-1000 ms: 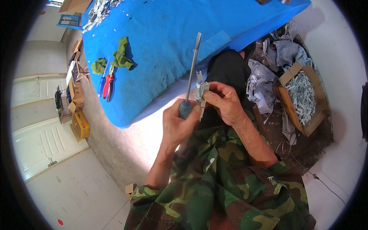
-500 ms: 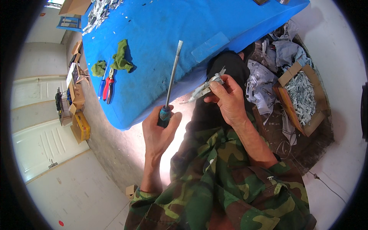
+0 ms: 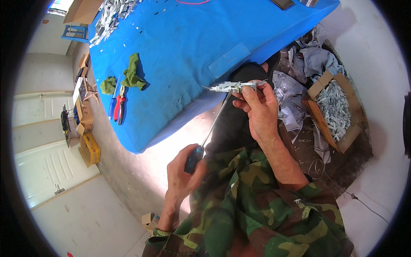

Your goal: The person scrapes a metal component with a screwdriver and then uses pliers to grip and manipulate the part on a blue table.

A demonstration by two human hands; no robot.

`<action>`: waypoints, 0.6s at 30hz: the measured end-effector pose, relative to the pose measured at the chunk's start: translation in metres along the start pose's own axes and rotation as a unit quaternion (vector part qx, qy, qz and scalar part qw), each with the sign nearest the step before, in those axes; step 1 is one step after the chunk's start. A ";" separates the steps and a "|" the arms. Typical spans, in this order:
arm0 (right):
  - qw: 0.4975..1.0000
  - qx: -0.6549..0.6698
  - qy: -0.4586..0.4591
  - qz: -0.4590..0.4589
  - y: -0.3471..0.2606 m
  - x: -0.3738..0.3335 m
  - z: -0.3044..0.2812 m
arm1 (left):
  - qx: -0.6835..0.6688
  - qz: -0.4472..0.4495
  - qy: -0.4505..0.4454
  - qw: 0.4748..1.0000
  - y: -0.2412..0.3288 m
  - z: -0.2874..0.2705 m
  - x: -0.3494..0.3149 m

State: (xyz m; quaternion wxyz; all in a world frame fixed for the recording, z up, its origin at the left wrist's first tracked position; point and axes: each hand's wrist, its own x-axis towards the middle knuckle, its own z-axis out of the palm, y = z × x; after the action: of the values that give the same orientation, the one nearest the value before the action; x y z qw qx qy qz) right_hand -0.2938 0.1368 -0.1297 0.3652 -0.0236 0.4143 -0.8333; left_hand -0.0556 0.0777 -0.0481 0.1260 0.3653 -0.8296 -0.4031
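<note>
**Screwdriver tip set against a small metal part at the bench edge**

The left hand (image 3: 182,169) is closed in a full fist around the dark blue handle of a screwdriver (image 3: 210,129), low in the view and just in front of the camouflage jacket (image 3: 257,214). The long thin shaft runs up and to the right from that fist, and its tip meets the underside of a small grey metal part (image 3: 233,87).

The right hand (image 3: 259,111) holds that metal part, pinched between the thumb and the fingers near its right end, with the rest of the fingers curled loosely below. The part lies roughly level, sticking out to the left of the hand, right at the near edge of the blue bench (image 3: 180,55) and above the person's dark trouser leg.

On the bench, well to the left of both hands, lie red-handled pliers (image 3: 120,107) with a blue-handled tool just beside them, and 2 green rags (image 3: 132,77) touching or nearly touching the pliers. A heap of small grey metal pieces (image 3: 113,15) sits at the far left corner of the bench.

On the floor to the right stands an open cardboard box (image 3: 338,113) filled with pale metal pieces, with crumpled grey plastic bags (image 3: 308,64) next to it. More small boxes (image 3: 87,147) line the wall on the left.
</note>
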 end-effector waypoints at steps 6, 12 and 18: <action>1.000 -0.003 -0.009 -0.019 0.005 -0.003 0.001 | -0.011 -0.001 0.004 1.000 -0.002 0.002 0.006; 0.998 -0.041 -0.002 -0.041 0.001 -0.005 0.007 | -0.012 0.000 0.011 1.000 0.004 0.002 0.008; 0.988 -0.107 -0.026 -0.103 0.009 -0.002 0.000 | -0.003 -0.030 0.028 0.999 0.011 -0.001 0.003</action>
State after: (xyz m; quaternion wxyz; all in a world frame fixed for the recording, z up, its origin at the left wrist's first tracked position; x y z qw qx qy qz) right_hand -0.2870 0.1338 -0.1357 0.2832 -0.1275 0.4869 -0.8164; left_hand -0.0631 0.0796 -0.0391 0.1381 0.4006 -0.8134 -0.3986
